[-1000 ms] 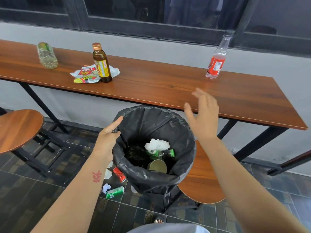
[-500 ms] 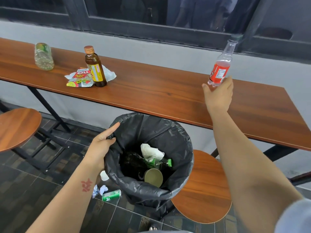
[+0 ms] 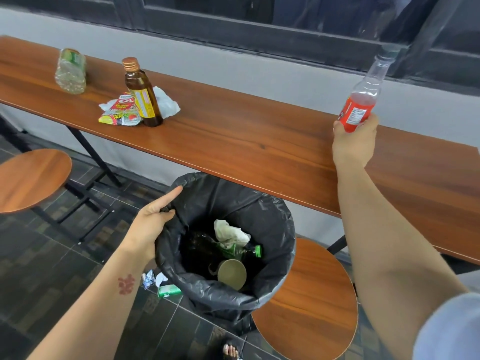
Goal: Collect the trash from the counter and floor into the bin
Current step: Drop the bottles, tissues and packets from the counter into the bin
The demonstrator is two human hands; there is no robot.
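- red-labelled bottle (image 3: 359, 107), tilted at the counter's (image 3: 259, 141) far right, is clasped low by the right hand (image 3: 354, 141).
- left hand (image 3: 153, 224) pinches the bin (image 3: 272, 224) liner's near-left rim.
- step: carrying; next, swing it left over the bin and release.

One head-worn wide-angle view looks forward and down from above the bin (image 3: 272, 211), close over both forearms. It faces the counter (image 3: 233, 136) and the window wall, with floor (image 3: 39, 268) and stools (image 3: 31, 178) at the lower edges. The frame seems tilted, the counter sloping down to the right.
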